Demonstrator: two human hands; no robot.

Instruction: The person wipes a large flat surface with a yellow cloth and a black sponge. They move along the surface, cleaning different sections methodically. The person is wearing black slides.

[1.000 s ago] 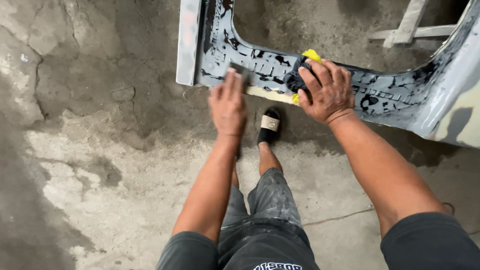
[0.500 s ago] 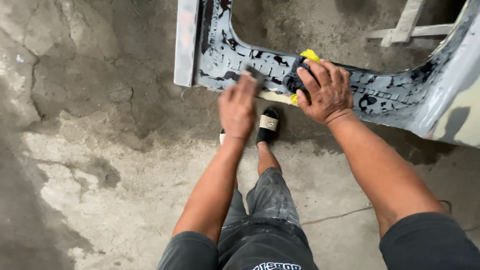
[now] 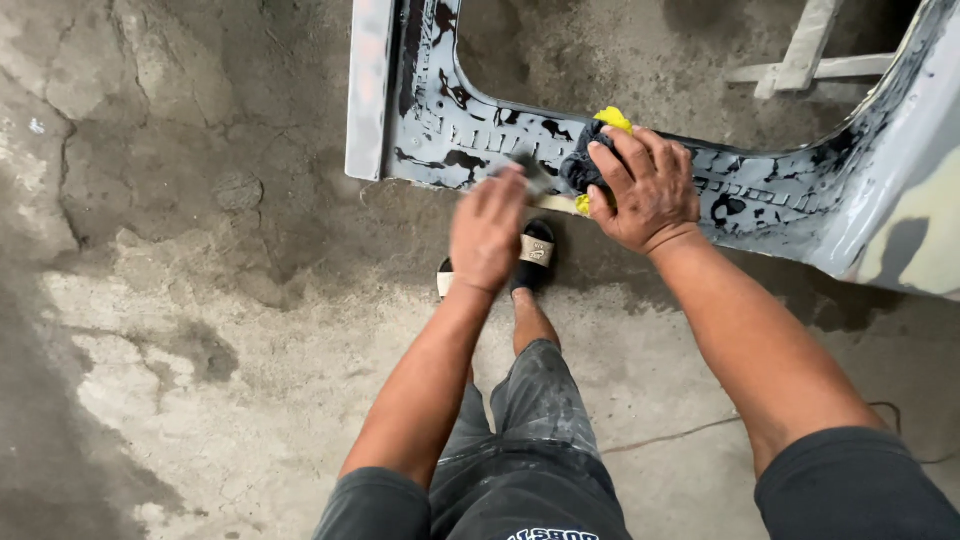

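Note:
A grey, paint-worn car body panel [image 3: 470, 135] with dark patches stands on the floor in front of me. My left hand [image 3: 488, 230] presses a small grey sanding piece [image 3: 532, 172] against the panel's lower rail; the hand is blurred with motion. To its right, my right hand [image 3: 645, 188] rests on the rail, closed over a yellow sponge wrapped in dark cloth [image 3: 592, 158].
Cracked, stained concrete floor [image 3: 180, 300] spreads to the left and below. My sandalled foot [image 3: 535, 255] stands under the panel. A pale wooden frame [image 3: 805, 55] lies behind the panel at top right. A thin cord [image 3: 680, 435] runs across the floor at lower right.
My left hand has slid rightward along the rail with the sanding piece, closer to my right hand. The right hand stays on the sponge.

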